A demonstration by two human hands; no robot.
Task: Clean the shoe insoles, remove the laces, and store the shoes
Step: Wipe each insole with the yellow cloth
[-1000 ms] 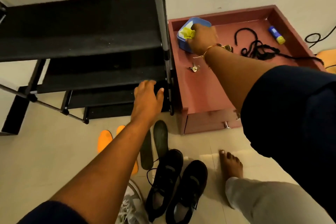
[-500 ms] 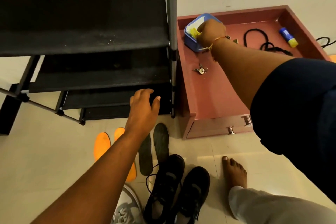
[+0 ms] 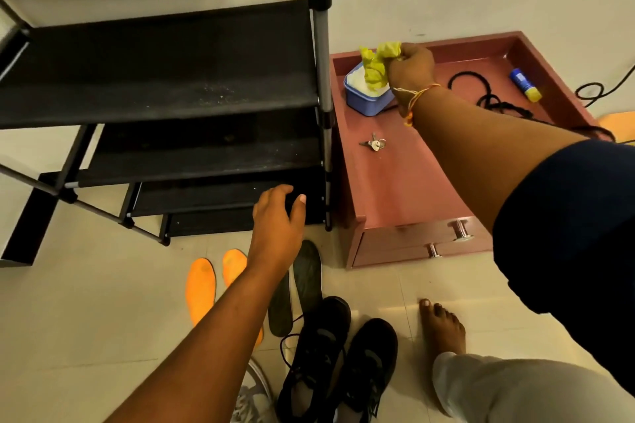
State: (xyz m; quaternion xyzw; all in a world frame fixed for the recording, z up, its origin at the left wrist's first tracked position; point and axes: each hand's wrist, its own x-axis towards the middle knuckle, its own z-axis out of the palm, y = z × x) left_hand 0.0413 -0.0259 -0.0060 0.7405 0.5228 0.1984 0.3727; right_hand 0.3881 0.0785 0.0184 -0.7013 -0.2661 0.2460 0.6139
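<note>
While left fingers (image 3: 275,192) hang relaxed, right fingers (image 3: 410,53) clutch yellow cloth (image 3: 376,65), seemingly above tub (image 3: 367,105).

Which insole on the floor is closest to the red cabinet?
The rightmost dark insole; the other dark insole and both orange insoles lie further left.

Rack (image 3: 165,86) at left, against the wall. Cabinet (image 3: 405,189) just right of it.

On the cabinet top:
- tub (image 3: 367,101) at back left
- keys (image 3: 374,144) before the tub
- laces (image 3: 494,103) right of the tub
- glue stick (image 3: 525,84) further right, near the back rim

Right hand (image 3: 410,70) above the tub, gripping a cloth (image 3: 376,65) over it. Left hand (image 3: 278,220) before the rack's lowest shelves.

On the floor before the rack: left insoles (image 3: 201,288), with right insoles (image 3: 307,271) beside them. Shoes (image 3: 316,354) side by side, nearer, just before the right insoles. Foot (image 3: 441,326) right of the shoes.
</note>
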